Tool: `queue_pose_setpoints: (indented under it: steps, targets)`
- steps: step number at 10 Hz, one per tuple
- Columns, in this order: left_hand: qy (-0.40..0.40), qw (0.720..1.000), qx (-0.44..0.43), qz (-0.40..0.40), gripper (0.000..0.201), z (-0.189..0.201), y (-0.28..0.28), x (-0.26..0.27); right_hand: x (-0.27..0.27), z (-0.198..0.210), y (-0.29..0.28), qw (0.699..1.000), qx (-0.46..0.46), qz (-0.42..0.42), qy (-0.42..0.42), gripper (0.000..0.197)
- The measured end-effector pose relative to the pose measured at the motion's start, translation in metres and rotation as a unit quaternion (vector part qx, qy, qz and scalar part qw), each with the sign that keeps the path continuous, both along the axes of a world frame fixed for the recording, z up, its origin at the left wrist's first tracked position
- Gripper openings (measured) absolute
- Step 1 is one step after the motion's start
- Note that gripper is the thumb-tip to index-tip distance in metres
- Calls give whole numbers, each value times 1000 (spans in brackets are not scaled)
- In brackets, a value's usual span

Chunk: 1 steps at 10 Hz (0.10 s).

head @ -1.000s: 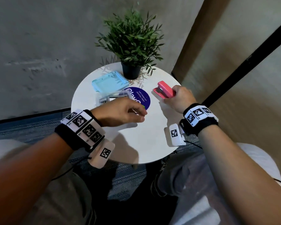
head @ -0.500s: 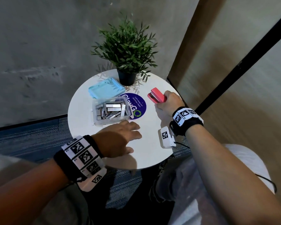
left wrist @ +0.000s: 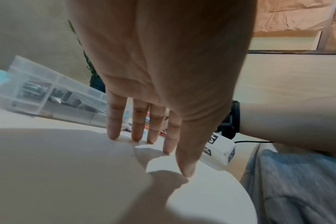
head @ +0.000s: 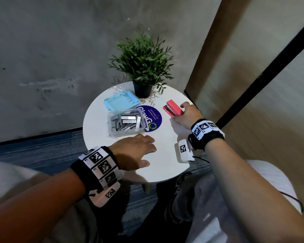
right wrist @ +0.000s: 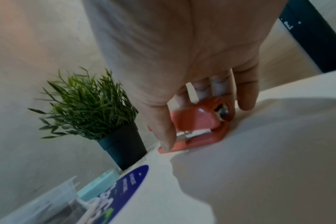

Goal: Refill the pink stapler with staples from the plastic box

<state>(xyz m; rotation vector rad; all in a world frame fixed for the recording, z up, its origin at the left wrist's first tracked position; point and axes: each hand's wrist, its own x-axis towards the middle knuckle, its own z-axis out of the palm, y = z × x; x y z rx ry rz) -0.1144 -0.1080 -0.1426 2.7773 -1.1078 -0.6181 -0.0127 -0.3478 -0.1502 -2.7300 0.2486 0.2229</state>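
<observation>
The pink stapler (head: 173, 110) lies closed at the table's (head: 161, 165) right edge, the right hand (head: 186, 116) curled around its rear. The left hand (head: 135, 152) rests flat, fingers straight, holding nothing. The plastic box (head: 125, 124) stands uncovered, full of staples (head: 128, 120); loading seems not yet begun.

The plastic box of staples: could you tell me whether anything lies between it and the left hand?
Nothing visible does. The left hand rests flat on the white table just in front of the lidless plastic box.
</observation>
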Motion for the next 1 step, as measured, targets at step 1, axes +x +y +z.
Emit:
queue_pose_setpoints:
  steps: [1]
  targets:
    - [1,1000,-3,12,46,3,2,-3,-8,15,2,1000,12,-1,-21,73]
